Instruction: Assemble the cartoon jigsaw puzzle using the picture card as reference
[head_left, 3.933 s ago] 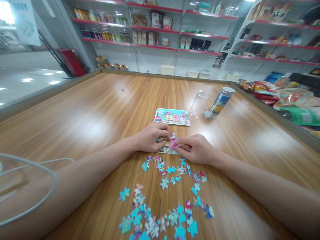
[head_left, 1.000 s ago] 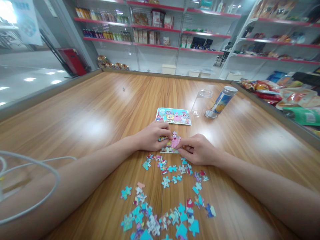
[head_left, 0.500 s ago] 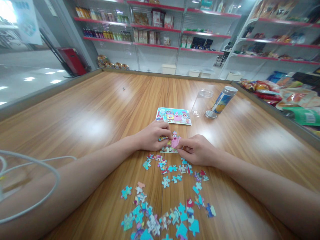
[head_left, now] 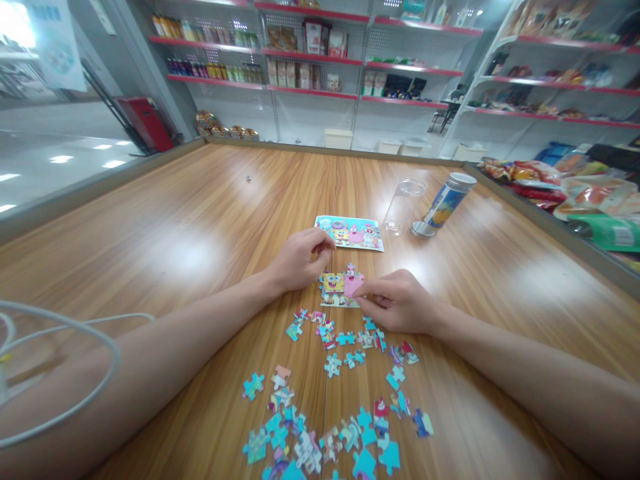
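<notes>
A small joined section of jigsaw puzzle (head_left: 334, 283), showing a yellow square character and a pink star character, lies flat on the table. My right hand (head_left: 400, 300) has thumb and index finger at its right edge, gripping the pink part; the other fingers are curled under. Just above and left of the section, my left hand (head_left: 303, 257) hovers with loosely bent fingers and nothing visible in them. Behind it is the picture card (head_left: 367, 233), its left part partly covered by that hand. Loose puzzle pieces (head_left: 345, 338) lie in front of the joined section.
More loose pieces (head_left: 307, 450) spread toward the near edge. A clear plastic jar (head_left: 403, 207) and a blue canister (head_left: 445, 203) stand at the back right, with a round metal lid (head_left: 423, 229) beside them. A white cable (head_left: 113, 360) loops over my left forearm.
My left hand has come off the joined section and moved up and left, uncovering the yellow character. My right hand stays at the section's right edge.
</notes>
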`<state>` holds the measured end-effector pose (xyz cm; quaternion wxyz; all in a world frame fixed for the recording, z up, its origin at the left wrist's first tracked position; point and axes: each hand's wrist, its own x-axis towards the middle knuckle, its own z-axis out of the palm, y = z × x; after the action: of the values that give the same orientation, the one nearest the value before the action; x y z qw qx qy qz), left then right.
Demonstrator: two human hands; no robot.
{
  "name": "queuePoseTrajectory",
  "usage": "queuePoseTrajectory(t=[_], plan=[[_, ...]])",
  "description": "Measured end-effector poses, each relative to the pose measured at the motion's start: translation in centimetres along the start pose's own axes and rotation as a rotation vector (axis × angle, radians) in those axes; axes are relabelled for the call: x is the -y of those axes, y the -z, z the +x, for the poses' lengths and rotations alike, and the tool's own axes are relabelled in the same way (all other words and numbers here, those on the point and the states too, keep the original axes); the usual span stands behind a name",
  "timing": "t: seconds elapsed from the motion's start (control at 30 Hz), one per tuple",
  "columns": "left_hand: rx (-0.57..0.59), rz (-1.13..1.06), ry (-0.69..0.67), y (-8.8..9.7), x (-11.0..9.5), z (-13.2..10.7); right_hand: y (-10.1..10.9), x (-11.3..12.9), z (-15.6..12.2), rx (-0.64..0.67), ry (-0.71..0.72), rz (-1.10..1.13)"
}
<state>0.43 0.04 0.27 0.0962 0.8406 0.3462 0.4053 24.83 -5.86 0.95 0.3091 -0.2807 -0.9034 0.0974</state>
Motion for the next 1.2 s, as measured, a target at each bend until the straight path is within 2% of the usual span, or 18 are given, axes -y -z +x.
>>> queuePoseTrajectory(t=[0.1, 0.2, 0.27, 0.37, 0.5, 1.2], plan=[[-0.007, 0.07, 0.081, 0.0, 0.2, 0.0, 0.2, 0.4, 0.0, -0.204, -0.008, -0.024], [0.005, 0.11, 0.075, 0.0, 0.2, -0.1, 0.2, 0.5, 0.0, -0.26, -0.074, -0.036], [0.013, 0.135, 0.054, -0.1, 0.2, -0.1, 0.1, 0.3, 0.0, -0.232, -0.157, -0.037], [0.062, 0.15, 0.036, -0.2, 0.3, -0.2, -0.1, -0.3, 0.1, -0.109, -0.287, -0.044], [0.159, 0.13, -0.005, -0.3, 0.5, -0.3, -0.3, -0.8, 0.1, 0.024, -0.362, -0.044], [0.292, 0.01, -0.13, 0.0, 0.2, -0.2, -0.2, -0.8, 0.1, 0.042, -0.347, -0.076]])
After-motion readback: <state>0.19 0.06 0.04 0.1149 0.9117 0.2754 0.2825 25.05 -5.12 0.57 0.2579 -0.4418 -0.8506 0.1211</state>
